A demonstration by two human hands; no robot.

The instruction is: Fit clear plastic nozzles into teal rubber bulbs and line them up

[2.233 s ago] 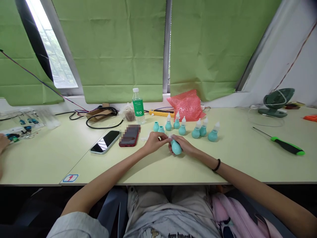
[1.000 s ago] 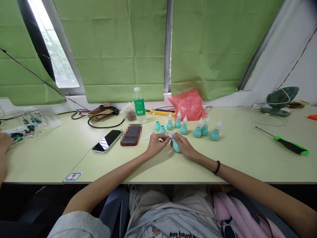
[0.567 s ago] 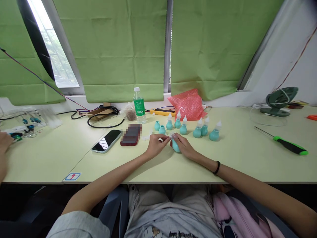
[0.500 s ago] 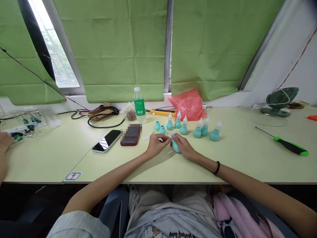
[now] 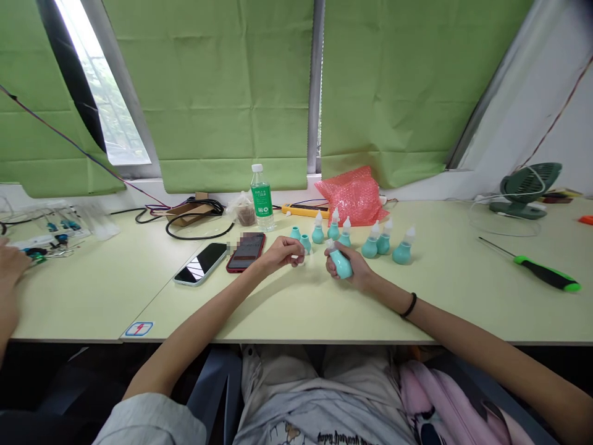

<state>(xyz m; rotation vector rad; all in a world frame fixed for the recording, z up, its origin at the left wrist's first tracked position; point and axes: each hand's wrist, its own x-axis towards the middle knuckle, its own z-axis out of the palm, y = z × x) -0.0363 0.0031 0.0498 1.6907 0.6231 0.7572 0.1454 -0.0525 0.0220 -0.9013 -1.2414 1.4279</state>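
Between the nozzle-topped bulbs (image 5: 402,253) and the screwdriver (image 5: 546,274), the tabletop (image 5: 451,278) lies open; two phones (image 5: 200,264) block passage left of the left hand (image 5: 280,252).

- A dark phone in a red case (image 5: 246,253) lies just left of the left grip (image 5: 287,252).
- A pale-edged phone (image 5: 201,264) lies farther left of that grip.
- A green-labelled water bottle (image 5: 262,203) stands upright, behind and slightly left of the left grip.
- A cardboard box (image 5: 185,215) and a black cable (image 5: 212,206) sit farther back and left of the same grip.
- A red bubble-wrap bag (image 5: 352,199) rests behind the right grip (image 5: 340,264).
- A green-and-black screwdriver (image 5: 540,270) lies well right of the right grip.
- A dark green fan (image 5: 530,186) stands well right of and behind the right grip.
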